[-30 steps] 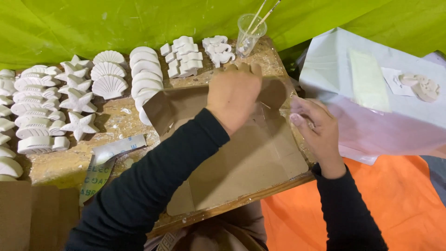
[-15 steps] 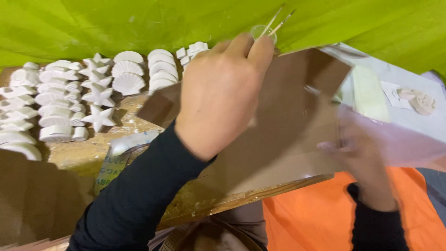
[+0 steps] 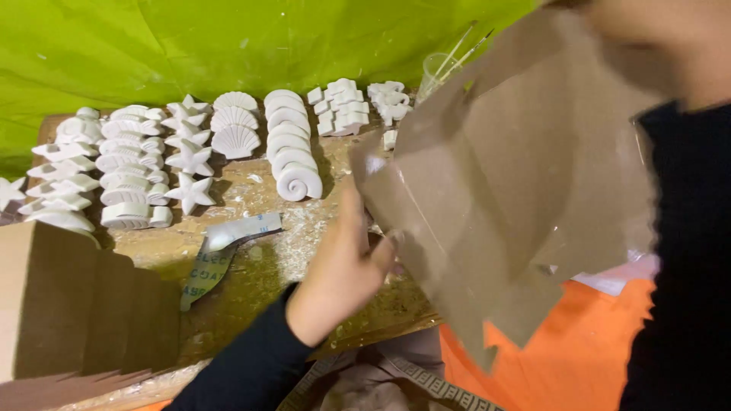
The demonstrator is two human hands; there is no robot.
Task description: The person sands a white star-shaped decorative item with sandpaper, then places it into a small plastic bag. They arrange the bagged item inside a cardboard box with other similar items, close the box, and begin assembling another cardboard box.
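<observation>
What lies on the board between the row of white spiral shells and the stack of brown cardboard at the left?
In the head view, a curled grey tape strip lies on the dusty board.

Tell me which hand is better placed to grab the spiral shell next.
Left, probably. The left hand sits low at the lower edge of the cardboard, close to the spiral shell. The right hand is raised at the sheet's top, farther off.

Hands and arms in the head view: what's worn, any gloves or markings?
Both hands are bare: no gloves, rings or watch visible. The left hand comes out of a long, close-fitting black sleeve that ends at the wrist. The right arm wears the same plain black sleeve, close to the camera and blurred; the right hand is largely cut off. No markings show.
</observation>
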